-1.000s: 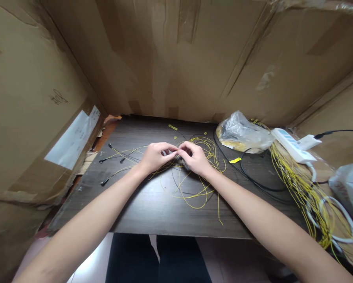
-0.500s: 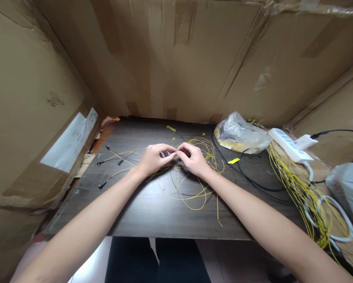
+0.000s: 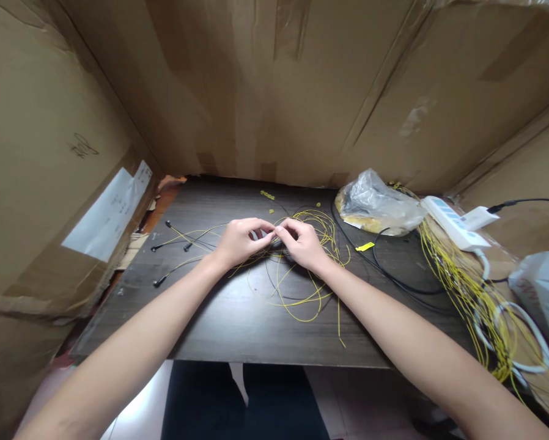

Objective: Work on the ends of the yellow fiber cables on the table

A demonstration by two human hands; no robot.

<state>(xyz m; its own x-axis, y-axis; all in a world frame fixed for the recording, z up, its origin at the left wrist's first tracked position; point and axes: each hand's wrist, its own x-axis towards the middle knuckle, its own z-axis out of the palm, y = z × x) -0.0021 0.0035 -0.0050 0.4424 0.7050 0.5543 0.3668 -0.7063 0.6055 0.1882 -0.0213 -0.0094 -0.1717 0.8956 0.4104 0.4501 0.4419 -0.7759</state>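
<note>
Over the middle of the dark table, my left hand [image 3: 244, 241] and my right hand [image 3: 302, 244] meet fingertip to fingertip. Each pinches thumb against forefinger on thin yellow wire; the exact spot between the tips is too small to see clearly. Loose yellow wires [image 3: 306, 320] loop beneath and around both hands, mixed with thin black ones. To the left, several wires end in black connectors [image 3: 159, 282] lying on the table. Small yellow pieces [image 3: 268, 195] lie beyond the hands.
A clear plastic bag [image 3: 378, 201] sits at the back right, near a white power strip [image 3: 453, 223]. A yellow wire bundle [image 3: 476, 311] hangs along the right side. Black cable [image 3: 394, 284] with a yellow tag [image 3: 365, 247] curves nearby. Cardboard walls [image 3: 256, 91] enclose the table [image 3: 219, 330].
The view has shifted slightly. My hands stay together, fingertips still touching, with only a small shift of the fingers. The wires and connectors lie as before.
</note>
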